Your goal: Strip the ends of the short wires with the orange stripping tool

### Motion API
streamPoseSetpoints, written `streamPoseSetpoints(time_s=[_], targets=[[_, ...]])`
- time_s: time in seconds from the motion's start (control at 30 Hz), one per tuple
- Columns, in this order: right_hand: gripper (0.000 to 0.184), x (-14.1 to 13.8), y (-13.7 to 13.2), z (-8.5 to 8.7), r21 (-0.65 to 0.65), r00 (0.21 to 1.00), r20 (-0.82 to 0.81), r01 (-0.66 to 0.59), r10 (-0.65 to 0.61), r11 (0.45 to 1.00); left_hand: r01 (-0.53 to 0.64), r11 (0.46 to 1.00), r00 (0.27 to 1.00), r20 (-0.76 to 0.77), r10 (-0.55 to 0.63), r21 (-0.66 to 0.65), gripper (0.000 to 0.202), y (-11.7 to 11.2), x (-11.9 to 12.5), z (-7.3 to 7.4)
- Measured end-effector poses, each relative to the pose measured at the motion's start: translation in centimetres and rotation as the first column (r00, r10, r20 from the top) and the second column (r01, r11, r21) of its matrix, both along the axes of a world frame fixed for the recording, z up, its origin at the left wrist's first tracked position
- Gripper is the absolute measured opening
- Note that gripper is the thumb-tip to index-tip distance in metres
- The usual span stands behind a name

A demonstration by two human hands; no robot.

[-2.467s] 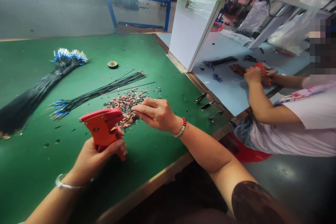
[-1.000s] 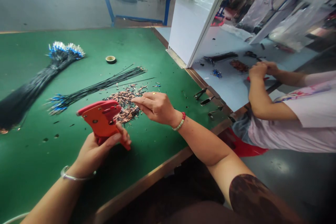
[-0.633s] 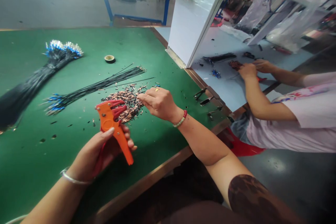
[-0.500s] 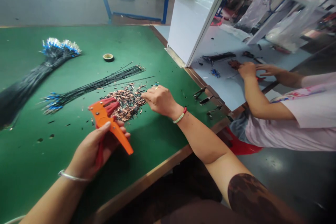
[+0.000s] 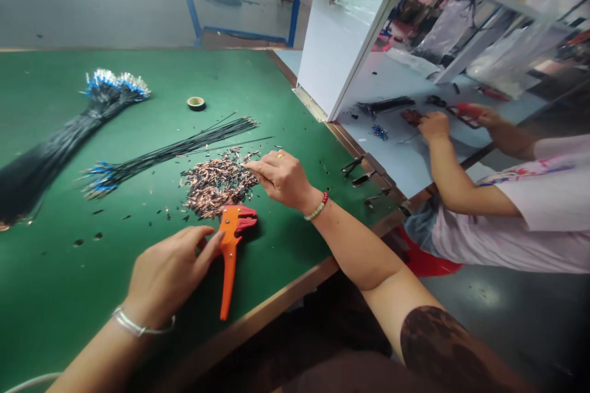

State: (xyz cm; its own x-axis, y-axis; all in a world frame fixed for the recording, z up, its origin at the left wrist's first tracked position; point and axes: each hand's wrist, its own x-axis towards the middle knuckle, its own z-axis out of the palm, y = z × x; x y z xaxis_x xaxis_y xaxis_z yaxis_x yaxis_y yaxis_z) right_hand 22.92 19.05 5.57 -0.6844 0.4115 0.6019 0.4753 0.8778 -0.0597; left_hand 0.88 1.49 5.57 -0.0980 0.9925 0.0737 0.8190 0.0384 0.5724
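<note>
My left hand (image 5: 173,270) has its thumb and fingers closed at the side of an orange wire stripper (image 5: 229,245). The tool's red jaws point right and its orange handle points toward the table's front edge. My right hand (image 5: 284,179) is closed in a pinch, palm down, at the right edge of a pile of short copper and black wire scraps (image 5: 214,184). Whatever lies between its fingertips is too small to make out. Behind the pile is a loose bundle of black wires (image 5: 184,146) with blue ends at the left.
A thicker black wire bundle (image 5: 59,141) with blue and silvery ends lies at the left of the green table (image 5: 152,325). A tape roll (image 5: 196,104) sits farther back. Metal clips (image 5: 362,178) line the right edge, near a white panel (image 5: 348,31). A co-worker's hands (image 5: 436,127) work at the right.
My left hand has turned palm down and the wire stripper has swung round to the right, its jaws now pointing right. My right hand stays beside the scraps. The co-worker's far hand has lifted a red-handled tool.
</note>
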Motion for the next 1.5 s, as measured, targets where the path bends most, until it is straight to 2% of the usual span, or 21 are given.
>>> streamPoseSetpoints(time_s=[0.07, 0.13, 0.2, 0.27, 0.4, 0.5, 0.73, 0.93, 1.1, 1.17, 1.27, 1.33, 1.43, 1.5], targets=[[0.03, -0.4, -0.7, 0.0, 0.022, 0.997, -0.005, -0.076, 0.076, 0.997, -0.006, 0.962, 0.982, -0.182, 0.057, 0.272, 0.045, 0.2, -0.8, -0.3], [0.03, -0.9, -1.4, 0.0, 0.035, 0.99, 0.001, -0.141, 0.141, 0.989, -0.02, 0.891, 0.981, -0.161, 0.104, 0.454, 0.043, 0.5, -1.4, -0.4], [0.03, -1.4, -2.1, -0.1, 0.031, 0.983, 0.019, -0.184, 0.184, 0.982, -0.025, 0.839, 0.991, -0.098, 0.092, 0.543, 0.047, 0.9, -1.7, -0.6], [0.03, -1.8, -2.6, -0.2, 0.023, 0.976, 0.037, -0.216, 0.215, 0.976, 0.022, 0.815, 0.994, -0.1, 0.045, 0.579, 0.043, 1.1, -1.9, -0.9], [0.033, -2.3, -3.1, -0.4, -0.009, 0.965, 0.075, -0.251, 0.251, 0.968, 0.065, 0.809, 0.994, -0.112, 0.001, 0.584, 0.017, 1.2, -2.2, -1.5], [0.034, -2.6, -3.3, -0.5, -0.06, 0.96, 0.099, -0.256, 0.261, 0.965, 0.043, 0.812, 0.995, -0.096, 0.016, 0.582, 0.01, 1.2, -2.5, -1.5], [0.037, -2.7, -2.6, -1.0, -0.067, 0.962, 0.162, -0.212, 0.22, 0.975, 0.093, 0.784, 0.989, -0.145, -0.004, 0.614, 0.008, 1.2, -2.5, -1.6], [0.035, -2.8, -2.3, -1.2, -0.065, 0.968, 0.169, -0.176, 0.184, 0.982, 0.054, 0.813, 0.996, -0.086, -0.005, 0.58, 0.007, 1.3, -2.0, -1.7], [0.033, -2.5, -1.8, -1.4, -0.065, 0.971, 0.166, -0.161, 0.169, 0.985, 0.045, 0.815, 0.998, -0.064, -0.01, 0.578, 0.006, 1.2, -1.8, -1.3], [0.032, -1.6, -0.8, -1.6, -0.067, 0.984, 0.148, -0.093, 0.102, 0.993, 0.008, 0.793, 0.996, -0.078, 0.05, 0.61, 0.005, 1.1, -2.1, -0.9], [0.032, 0.0, 1.2, -1.7, -0.105, 0.984, 0.063, 0.174, -0.168, 0.979, -0.081, 0.749, 0.984, -0.068, 0.167, 0.658, 0.008, 1.0, -2.9, -0.3], [0.031, 0.6, 1.9, -1.8, -0.131, 0.97, 0.018, 0.245, -0.244, 0.961, -0.078, 0.77, 0.985, -0.07, 0.158, 0.633, 0.011, 1.2, -3.3, -0.3], [0.032, 0.4, 1.8, -1.8, -0.142, 0.987, 0.02, 0.158, -0.157, 0.977, -0.014, 0.824, 0.993, -0.089, 0.079, 0.566, 0.016, 1.7, -3.4, -0.9], [0.033, 0.1, 1.5, -1.8, -0.149, 0.993, 0.025, 0.121, -0.118, 0.981, -0.008, 0.852, 0.994, -0.092, 0.066, 0.524, 0.018, 2.1, -3.5, -1.3]])
